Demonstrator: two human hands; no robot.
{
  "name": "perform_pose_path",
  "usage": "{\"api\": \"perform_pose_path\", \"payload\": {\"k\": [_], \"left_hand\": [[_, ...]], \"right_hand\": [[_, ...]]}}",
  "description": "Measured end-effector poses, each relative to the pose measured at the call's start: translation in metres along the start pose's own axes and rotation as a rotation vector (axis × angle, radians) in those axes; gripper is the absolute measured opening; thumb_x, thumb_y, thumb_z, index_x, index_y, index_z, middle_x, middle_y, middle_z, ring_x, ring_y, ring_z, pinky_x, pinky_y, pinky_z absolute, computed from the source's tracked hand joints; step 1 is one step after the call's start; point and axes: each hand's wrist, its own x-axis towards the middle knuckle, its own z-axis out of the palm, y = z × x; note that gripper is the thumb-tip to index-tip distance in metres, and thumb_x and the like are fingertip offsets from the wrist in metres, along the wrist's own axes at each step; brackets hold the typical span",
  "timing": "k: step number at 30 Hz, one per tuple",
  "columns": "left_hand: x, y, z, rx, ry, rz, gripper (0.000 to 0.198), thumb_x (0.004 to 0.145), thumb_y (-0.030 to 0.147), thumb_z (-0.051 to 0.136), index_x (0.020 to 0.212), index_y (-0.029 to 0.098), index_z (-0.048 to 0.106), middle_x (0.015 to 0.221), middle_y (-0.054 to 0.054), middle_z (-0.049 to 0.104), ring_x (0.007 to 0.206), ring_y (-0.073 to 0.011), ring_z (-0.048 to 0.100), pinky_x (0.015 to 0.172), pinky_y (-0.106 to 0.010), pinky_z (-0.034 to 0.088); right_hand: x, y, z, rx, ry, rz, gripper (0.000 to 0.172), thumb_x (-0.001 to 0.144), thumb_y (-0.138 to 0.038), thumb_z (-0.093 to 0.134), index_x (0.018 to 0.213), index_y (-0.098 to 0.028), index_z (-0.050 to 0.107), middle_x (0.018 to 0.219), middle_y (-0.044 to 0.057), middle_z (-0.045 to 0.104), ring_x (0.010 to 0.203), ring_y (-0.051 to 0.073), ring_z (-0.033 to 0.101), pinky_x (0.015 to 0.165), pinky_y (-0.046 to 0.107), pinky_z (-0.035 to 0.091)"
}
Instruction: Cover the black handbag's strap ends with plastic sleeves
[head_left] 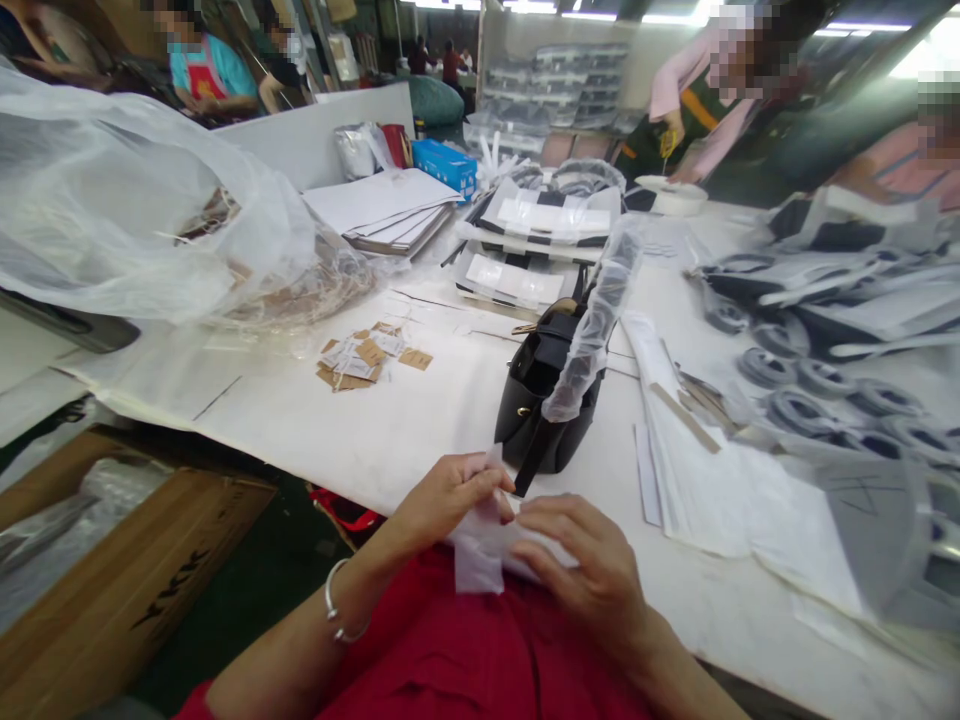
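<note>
Head view of a white worktop point(420, 430): at its near edge, the left hand's point(461, 490) grip pinches a thin translucent sheet point(480, 565), which hangs before a red garment point(450, 660). Just to the right, the right hand point(589, 560) is half curled; whether its grip holds anything cannot be told. Slightly farther, a black handbag point(536, 390) stands with its film-wrapped strap point(592, 330), between scattered tags point(360, 360) left and white papers point(705, 490) right
</note>
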Motion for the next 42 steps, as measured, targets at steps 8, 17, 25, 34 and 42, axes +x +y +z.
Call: {"api": "perform_pose_path", "payload": {"k": [8,17,25,34,42], "left_hand": [[-0.001,0.010,0.006,0.273,-0.220,-0.009,0.013,0.086,0.029,0.061,0.084,0.016,0.062,0.073,0.000,0.070,0.069,-0.0140,0.065,0.066,-0.022,0.045],[0.004,-0.011,0.008,-0.006,0.065,-0.026,0.020,0.072,0.026,0.072,0.078,0.015,0.057,0.063,0.005,0.059,0.057,-0.0086,0.053,0.057,-0.020,0.040],[0.003,-0.013,-0.001,0.054,0.203,-0.021,0.025,0.072,0.038,0.072,0.071,0.014,0.063,0.064,0.000,0.065,0.059,-0.0115,0.055,0.059,-0.022,0.042],[-0.013,-0.018,-0.024,0.204,0.277,0.018,0.022,0.073,0.037,0.070,0.070,0.016,0.068,0.065,0.000,0.067,0.060,-0.0116,0.055,0.059,-0.021,0.040],[-0.035,-0.032,-0.046,0.416,0.314,0.065,0.017,0.075,0.034,0.069,0.071,0.017,0.071,0.063,0.002,0.066,0.061,-0.0111,0.053,0.059,-0.021,0.037]], "right_hand": [[0.016,0.007,0.008,0.323,0.083,0.580,0.013,0.082,-0.036,0.072,0.083,-0.022,0.074,0.085,0.003,0.070,0.075,0.018,0.063,0.069,0.029,0.052],[0.012,0.016,0.022,0.274,0.171,0.676,0.024,0.081,-0.040,0.071,0.068,-0.021,0.067,0.069,0.001,0.063,0.066,0.016,0.055,0.064,0.027,0.045],[0.002,0.028,0.012,0.219,0.100,0.820,0.039,0.087,-0.054,0.060,0.071,-0.019,0.066,0.065,0.001,0.062,0.066,0.017,0.056,0.065,0.028,0.044],[-0.005,0.045,0.028,0.205,-0.002,0.930,0.036,0.077,-0.054,0.071,0.083,-0.019,0.069,0.072,0.004,0.069,0.065,0.020,0.063,0.063,0.031,0.048],[0.007,0.010,0.029,0.805,0.028,0.985,0.037,0.074,-0.049,0.079,0.081,-0.017,0.063,0.068,0.006,0.072,0.062,0.018,0.068,0.065,0.029,0.056]]}}
